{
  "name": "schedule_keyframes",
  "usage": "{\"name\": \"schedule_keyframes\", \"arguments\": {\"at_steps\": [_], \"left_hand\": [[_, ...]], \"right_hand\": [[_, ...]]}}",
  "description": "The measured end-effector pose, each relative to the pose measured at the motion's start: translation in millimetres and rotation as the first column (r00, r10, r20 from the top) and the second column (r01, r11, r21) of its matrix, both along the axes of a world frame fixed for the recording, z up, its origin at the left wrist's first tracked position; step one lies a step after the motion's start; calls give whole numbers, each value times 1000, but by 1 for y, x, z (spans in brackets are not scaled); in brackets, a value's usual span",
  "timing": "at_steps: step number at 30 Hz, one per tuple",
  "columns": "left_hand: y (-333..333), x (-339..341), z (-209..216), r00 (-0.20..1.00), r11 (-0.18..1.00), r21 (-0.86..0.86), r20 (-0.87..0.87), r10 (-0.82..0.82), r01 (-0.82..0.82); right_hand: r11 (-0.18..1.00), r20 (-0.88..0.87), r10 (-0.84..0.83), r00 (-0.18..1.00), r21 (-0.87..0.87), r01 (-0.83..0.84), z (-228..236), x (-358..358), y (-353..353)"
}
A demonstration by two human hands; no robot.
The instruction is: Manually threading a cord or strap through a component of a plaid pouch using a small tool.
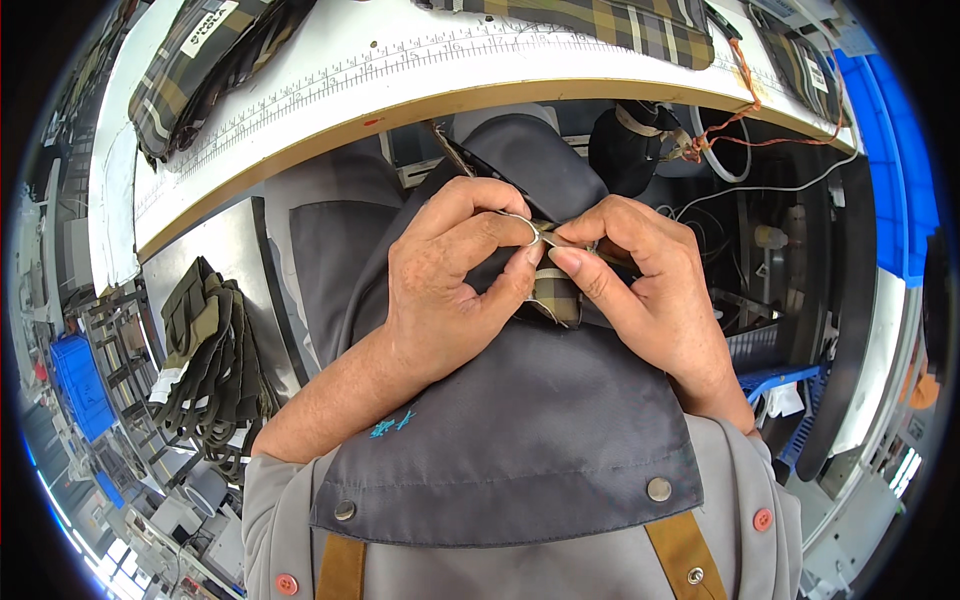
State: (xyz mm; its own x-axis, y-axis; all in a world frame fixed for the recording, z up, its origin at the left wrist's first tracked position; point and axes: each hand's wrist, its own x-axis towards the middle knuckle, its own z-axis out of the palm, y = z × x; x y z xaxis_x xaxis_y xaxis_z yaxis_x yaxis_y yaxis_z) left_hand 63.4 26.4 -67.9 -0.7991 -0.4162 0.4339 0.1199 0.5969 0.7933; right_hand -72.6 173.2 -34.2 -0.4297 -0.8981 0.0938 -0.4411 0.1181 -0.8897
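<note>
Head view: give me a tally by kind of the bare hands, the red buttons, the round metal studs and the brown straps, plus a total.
Hands: 2, left hand and right hand, both at the checked fabric
Red buttons: 2
Round metal studs: 3, two on the dark apron, one on a strap
Brown straps: 2
Total: 9

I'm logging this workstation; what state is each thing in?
Left hand: closed in a pinch
Right hand: closed in a pinch
Plaid cloth piece: held, partly hidden
Grey apron: worn, spread out
Olive cloth pieces: layered, fanned out
Upper-left plaid cloth: lying in layers
Orange wires: slack, partly twisted
</note>
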Motion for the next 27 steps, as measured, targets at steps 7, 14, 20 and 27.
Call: {"name": "schedule_keyframes", "arguments": {"at_steps": [7,14,20,27], "left_hand": [[-2,1,2,999,999,30,10,-34,33],[0,1,1,1000,1000,16,7,-16,16],[1,0,2,1000,999,41,7,-11,10],[0,0,1,1000,999,37,1,-16,16]], "right_hand": [[1000,-4,-6,1000,-18,6,3,4,0],[1000,-56,-13,998,17,14,5,2,1],[1000,-97,-28,995,-18,26,7,5,1],[992,-267,-30,963,-130,-5,-12,-3,-7]]}}
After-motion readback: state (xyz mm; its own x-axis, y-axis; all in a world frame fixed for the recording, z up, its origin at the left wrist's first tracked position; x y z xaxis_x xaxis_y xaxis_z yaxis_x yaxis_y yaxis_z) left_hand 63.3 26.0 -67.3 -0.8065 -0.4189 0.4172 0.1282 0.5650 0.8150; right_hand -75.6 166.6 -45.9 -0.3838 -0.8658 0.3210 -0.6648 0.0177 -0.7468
